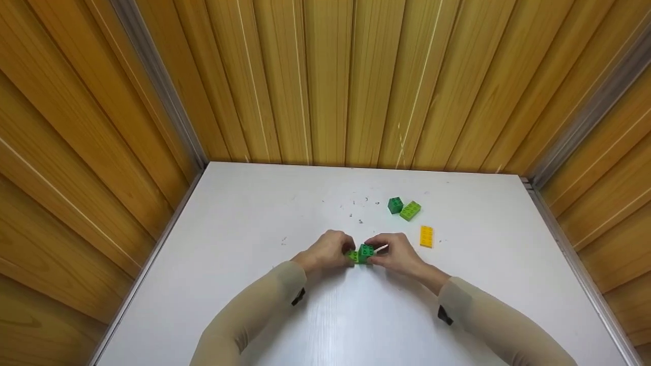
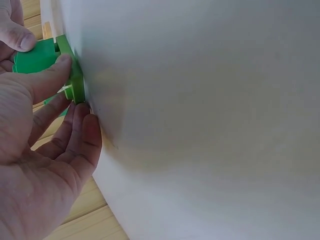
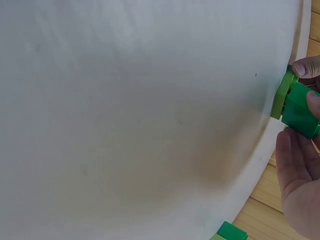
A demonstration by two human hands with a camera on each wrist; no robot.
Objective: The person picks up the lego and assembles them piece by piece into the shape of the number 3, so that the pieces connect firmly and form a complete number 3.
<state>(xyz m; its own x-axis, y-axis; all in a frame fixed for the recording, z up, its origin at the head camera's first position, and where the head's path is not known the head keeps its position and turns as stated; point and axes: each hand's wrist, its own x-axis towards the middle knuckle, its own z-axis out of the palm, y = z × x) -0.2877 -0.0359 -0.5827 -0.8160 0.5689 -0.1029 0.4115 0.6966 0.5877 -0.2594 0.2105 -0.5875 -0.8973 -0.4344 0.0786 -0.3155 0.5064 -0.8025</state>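
Note:
Near the middle of the table, my left hand (image 1: 328,250) pinches a flat light green toy brick (image 1: 354,255) between thumb and fingers. From the other side, my right hand (image 1: 399,252) grips a dark green toy brick (image 1: 365,251), which sits upright over the right part of the light green one. In the left wrist view, the light green brick (image 2: 76,75) stands low against the tabletop, with the dark green brick (image 2: 35,57) against its studded side. The right wrist view shows both bricks together; fingers partly cover the dark green brick (image 3: 299,109). I cannot tell whether they are fully pressed together.
Behind the right hand lie a second dark green brick (image 1: 395,205) and a light green brick (image 1: 410,210), close together. A flat yellow brick (image 1: 426,237) lies to their front right. Small dark marks dot the white table (image 1: 264,203). Wood-patterned walls (image 1: 325,91) enclose it.

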